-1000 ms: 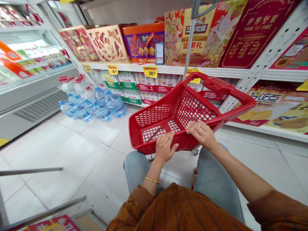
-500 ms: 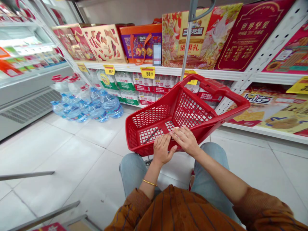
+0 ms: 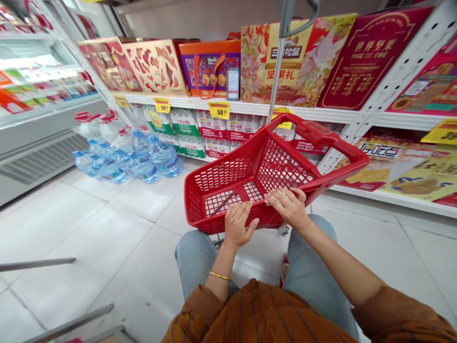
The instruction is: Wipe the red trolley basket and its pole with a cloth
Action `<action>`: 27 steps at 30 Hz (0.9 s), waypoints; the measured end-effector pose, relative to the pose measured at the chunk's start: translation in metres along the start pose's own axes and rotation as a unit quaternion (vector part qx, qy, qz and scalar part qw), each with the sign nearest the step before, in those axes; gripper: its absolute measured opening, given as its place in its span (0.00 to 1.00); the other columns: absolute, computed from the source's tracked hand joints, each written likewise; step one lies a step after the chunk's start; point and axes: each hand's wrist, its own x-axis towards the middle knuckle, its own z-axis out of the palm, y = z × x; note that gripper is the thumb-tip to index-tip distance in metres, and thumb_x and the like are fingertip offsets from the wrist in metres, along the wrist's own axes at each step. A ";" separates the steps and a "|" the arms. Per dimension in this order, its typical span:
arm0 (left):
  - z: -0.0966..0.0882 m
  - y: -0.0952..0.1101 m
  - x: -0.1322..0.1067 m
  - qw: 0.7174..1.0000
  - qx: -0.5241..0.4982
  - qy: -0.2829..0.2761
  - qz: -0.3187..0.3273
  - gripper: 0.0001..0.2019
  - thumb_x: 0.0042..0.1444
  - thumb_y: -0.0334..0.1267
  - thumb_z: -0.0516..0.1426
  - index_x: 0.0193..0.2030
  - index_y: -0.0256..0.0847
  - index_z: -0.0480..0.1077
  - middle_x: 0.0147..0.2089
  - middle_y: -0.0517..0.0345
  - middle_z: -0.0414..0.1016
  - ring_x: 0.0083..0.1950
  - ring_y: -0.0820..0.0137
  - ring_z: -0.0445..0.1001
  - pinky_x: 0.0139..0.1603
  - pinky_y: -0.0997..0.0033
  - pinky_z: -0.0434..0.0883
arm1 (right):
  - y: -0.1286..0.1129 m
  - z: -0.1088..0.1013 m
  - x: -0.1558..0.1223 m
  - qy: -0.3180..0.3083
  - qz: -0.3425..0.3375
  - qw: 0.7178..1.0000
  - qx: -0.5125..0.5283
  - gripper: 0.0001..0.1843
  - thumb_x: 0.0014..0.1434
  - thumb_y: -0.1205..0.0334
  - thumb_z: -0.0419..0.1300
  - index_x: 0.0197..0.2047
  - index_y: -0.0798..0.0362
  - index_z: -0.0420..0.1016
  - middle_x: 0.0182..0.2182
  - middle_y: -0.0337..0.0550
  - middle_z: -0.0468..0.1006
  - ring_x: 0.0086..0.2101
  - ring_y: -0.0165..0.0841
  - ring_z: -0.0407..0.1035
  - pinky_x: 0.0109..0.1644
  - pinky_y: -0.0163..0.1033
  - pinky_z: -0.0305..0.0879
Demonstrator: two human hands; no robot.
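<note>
A red plastic shopping cart basket (image 3: 221,171) with mesh walls stands between my knees, its near rim facing me. My left hand (image 3: 238,225) rests on that rim, fingers stretched over the edge and thumb apart. Farther right along the same rim lies my right hand (image 3: 288,206), its fingers extended over the edge with the outermost one spread away. Neither hand is closed round anything; the undersides of both are hidden. Inside the basket only its grid floor shows. The red cart handle (image 3: 330,136) rises at the upper right.
Gift boxes (image 3: 298,62) line a white shelf ahead, above packs of bottled water (image 3: 189,121). Large blue-tinted water bottles (image 3: 162,155) stand on the floor at left beside a refrigerated case (image 3: 46,147). A grey metal pole (image 3: 276,71) rises behind the basket. Metal bars (image 3: 71,324) lie lower left.
My right hand has slid right along the rim, away from my left hand, which it was touching or nearly touching. My left hand stays at about the same spot. The view has shifted slightly.
</note>
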 end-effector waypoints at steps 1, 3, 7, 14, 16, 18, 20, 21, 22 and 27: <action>0.000 0.000 0.000 1.000 -0.001 0.003 0.000 0.25 0.64 0.48 0.46 0.62 0.37 0.63 0.56 0.47 0.73 0.58 0.61 0.69 0.63 0.59 0.56 | 0.003 -0.001 -0.001 0.000 0.002 1.000 -0.004 0.16 0.64 0.65 0.55 0.54 0.43 0.72 0.44 0.37 0.81 0.47 0.33 0.69 0.58 0.45 0.44; -0.001 -0.001 0.001 1.000 -0.004 0.010 0.000 0.24 0.64 0.48 0.46 0.62 0.37 0.64 0.56 0.48 0.74 0.58 0.61 0.69 0.63 0.59 0.55 | 0.008 -0.004 -0.004 -0.001 0.006 1.000 -0.012 0.17 0.65 0.65 0.55 0.55 0.43 0.71 0.45 0.37 0.80 0.48 0.33 0.69 0.59 0.45 0.44; -0.002 0.000 0.002 1.000 -0.012 0.016 -0.001 0.24 0.64 0.48 0.47 0.61 0.37 0.65 0.55 0.48 0.74 0.57 0.61 0.69 0.62 0.59 0.56 | 0.013 -0.007 -0.009 0.009 0.020 1.000 -0.016 0.19 0.65 0.64 0.56 0.58 0.43 0.69 0.47 0.38 0.79 0.51 0.34 0.68 0.61 0.46 0.45; -0.002 0.002 0.003 1.000 -0.012 0.010 -0.013 0.24 0.65 0.48 0.46 0.61 0.38 0.65 0.55 0.48 0.74 0.57 0.61 0.69 0.61 0.59 0.58 | -0.011 -0.001 -0.005 0.024 0.064 0.997 0.024 0.20 0.63 0.65 0.57 0.58 0.43 0.69 0.49 0.40 0.79 0.54 0.37 0.65 0.61 0.48 0.50; -0.002 0.002 0.003 1.000 -0.013 0.011 -0.017 0.24 0.65 0.49 0.45 0.61 0.38 0.65 0.55 0.48 0.74 0.57 0.61 0.69 0.61 0.58 0.58 | -0.023 0.005 -0.002 0.017 0.037 0.998 0.047 0.21 0.63 0.65 0.57 0.58 0.43 0.69 0.50 0.40 0.78 0.55 0.37 0.65 0.62 0.47 0.51; -0.002 0.002 0.003 1.000 -0.015 0.014 -0.019 0.24 0.65 0.49 0.45 0.60 0.38 0.66 0.55 0.47 0.74 0.57 0.61 0.69 0.61 0.58 0.57 | -0.033 0.011 0.000 0.013 0.014 0.998 0.059 0.21 0.63 0.65 0.57 0.59 0.43 0.69 0.50 0.40 0.78 0.55 0.37 0.64 0.62 0.47 0.52; -0.003 0.001 0.003 1.000 -0.015 0.014 -0.017 0.24 0.65 0.49 0.45 0.60 0.38 0.66 0.55 0.47 0.74 0.57 0.61 0.69 0.62 0.58 0.57 | -0.037 0.015 0.001 0.013 0.007 0.998 0.054 0.22 0.63 0.66 0.57 0.59 0.42 0.69 0.50 0.38 0.78 0.56 0.37 0.64 0.63 0.47 0.51; -0.003 0.000 0.003 1.000 -0.014 0.014 -0.016 0.24 0.65 0.48 0.45 0.60 0.38 0.66 0.55 0.47 0.74 0.57 0.61 0.69 0.62 0.58 0.58 | -0.037 0.016 0.001 0.014 0.005 0.999 0.049 0.22 0.63 0.66 0.57 0.59 0.41 0.69 0.50 0.38 0.78 0.55 0.36 0.64 0.63 0.46 0.50; -0.003 -0.001 0.002 1.000 -0.012 0.014 -0.013 0.24 0.65 0.48 0.45 0.60 0.38 0.66 0.55 0.48 0.74 0.57 0.61 0.69 0.62 0.58 0.58 | -0.035 0.017 0.001 0.015 0.001 0.999 0.042 0.22 0.63 0.66 0.57 0.59 0.40 0.68 0.50 0.37 0.78 0.55 0.35 0.65 0.63 0.46 0.48; -0.003 -0.005 0.001 1.000 -0.011 0.026 -0.001 0.23 0.65 0.47 0.46 0.60 0.38 0.66 0.55 0.48 0.74 0.57 0.62 0.69 0.61 0.59 0.57 | -0.024 0.012 0.000 0.023 -0.028 0.999 0.023 0.21 0.64 0.65 0.57 0.58 0.40 0.68 0.49 0.36 0.78 0.54 0.34 0.66 0.64 0.47 0.43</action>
